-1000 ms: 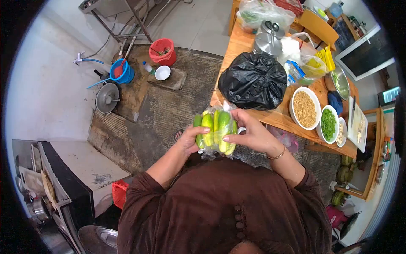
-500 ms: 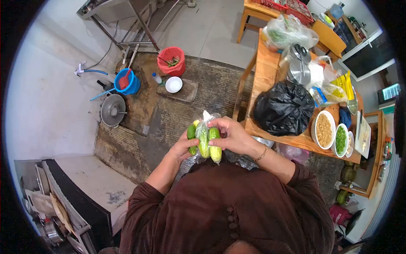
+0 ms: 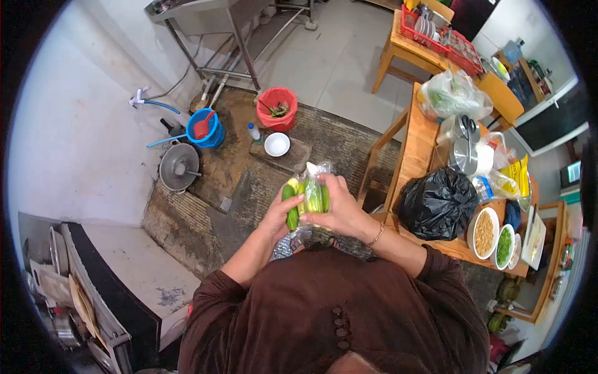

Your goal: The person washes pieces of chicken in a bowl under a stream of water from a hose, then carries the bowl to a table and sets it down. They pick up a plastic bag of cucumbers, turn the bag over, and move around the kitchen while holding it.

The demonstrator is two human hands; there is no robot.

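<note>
Both my hands hold a clear plastic bag of green cucumbers point(image 3: 306, 196) in front of my chest. My left hand point(image 3: 278, 215) cups the bag from below and the left side. My right hand point(image 3: 336, 209) wraps over the bag's top and right side, its fingers curled across the cucumbers. A loose tail of plastic hangs under the bag. My brown sleeves fill the lower part of the view.
A wooden table point(image 3: 414, 156) stands to the right with a black bag point(image 3: 439, 202), bowls, a metal pot and plastic bags. On the floor ahead are a red bucket point(image 3: 277, 107), a white bowl point(image 3: 276, 144), a blue bucket point(image 3: 207, 128) and a metal pan point(image 3: 179, 166).
I have turned left and away from the table, which now sits farther right. The cucumber bag stays in both hands, and my right hand has shifted more over its top.
</note>
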